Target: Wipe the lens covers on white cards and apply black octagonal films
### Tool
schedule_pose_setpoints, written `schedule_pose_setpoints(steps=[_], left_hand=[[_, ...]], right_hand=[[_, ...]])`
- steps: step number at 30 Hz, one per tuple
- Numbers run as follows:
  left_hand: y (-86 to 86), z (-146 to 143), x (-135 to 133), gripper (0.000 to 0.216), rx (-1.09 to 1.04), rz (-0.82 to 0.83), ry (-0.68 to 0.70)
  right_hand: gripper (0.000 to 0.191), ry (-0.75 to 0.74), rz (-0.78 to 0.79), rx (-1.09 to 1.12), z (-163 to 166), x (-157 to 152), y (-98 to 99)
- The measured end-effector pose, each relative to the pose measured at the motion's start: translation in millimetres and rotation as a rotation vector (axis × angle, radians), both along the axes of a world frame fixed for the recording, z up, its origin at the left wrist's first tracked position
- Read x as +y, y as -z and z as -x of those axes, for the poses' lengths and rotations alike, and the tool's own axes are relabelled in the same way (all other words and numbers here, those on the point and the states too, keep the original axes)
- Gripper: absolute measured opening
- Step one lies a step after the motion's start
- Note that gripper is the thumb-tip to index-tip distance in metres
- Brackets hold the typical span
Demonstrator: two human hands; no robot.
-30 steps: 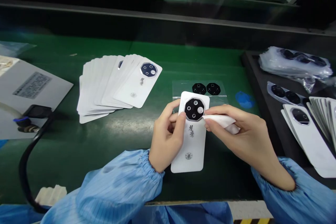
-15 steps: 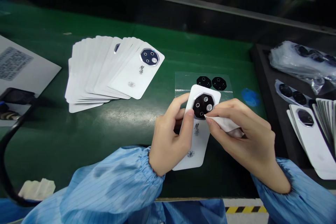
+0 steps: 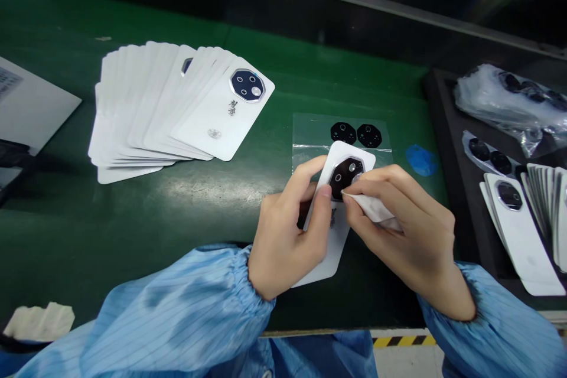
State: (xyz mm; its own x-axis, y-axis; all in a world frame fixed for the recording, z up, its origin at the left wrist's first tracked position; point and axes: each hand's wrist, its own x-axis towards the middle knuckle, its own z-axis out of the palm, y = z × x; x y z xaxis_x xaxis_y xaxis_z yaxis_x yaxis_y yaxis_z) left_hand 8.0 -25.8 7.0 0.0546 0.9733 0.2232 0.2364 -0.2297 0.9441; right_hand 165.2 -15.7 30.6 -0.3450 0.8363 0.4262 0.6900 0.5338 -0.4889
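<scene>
My left hand (image 3: 290,230) grips a white phone back cover (image 3: 325,257) by its edges, the thumb beside the dark octagonal camera plate (image 3: 340,177). Pinched in my right hand (image 3: 407,233) is a folded white cloth (image 3: 372,208), its tip touching the lower part of that plate. My right fingers hide the plate's right side and part of the printed marks below. Behind the cover, a clear film sheet (image 3: 305,130) with two black octagonal camera stickers (image 3: 369,136) lies on the green bench.
Fanned white back covers (image 3: 146,106) lie at the left. At the right, a black tray (image 3: 447,124) holds more covers (image 3: 527,236) and plastic-wrapped lens pieces (image 3: 518,94). A blue film scrap (image 3: 422,159) sits near the tray, a crumpled pale cloth (image 3: 39,322) at the lower left.
The cloth tip has shifted slightly along the lower camera plate. My right hand has moved a little left and covers more of the plate; the held cover is turned slightly. The view has shifted too.
</scene>
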Motion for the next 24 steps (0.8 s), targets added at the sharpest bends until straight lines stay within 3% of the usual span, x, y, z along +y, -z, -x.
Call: schedule_pose_setpoints(steps=[24], left_hand=[[2.8,-0.9,-4.2,0.034,0.066,-0.057,-0.037]], right_hand=[[0.020,0.010,-0.078,-0.067,1.2,-2.7,-0.2]])
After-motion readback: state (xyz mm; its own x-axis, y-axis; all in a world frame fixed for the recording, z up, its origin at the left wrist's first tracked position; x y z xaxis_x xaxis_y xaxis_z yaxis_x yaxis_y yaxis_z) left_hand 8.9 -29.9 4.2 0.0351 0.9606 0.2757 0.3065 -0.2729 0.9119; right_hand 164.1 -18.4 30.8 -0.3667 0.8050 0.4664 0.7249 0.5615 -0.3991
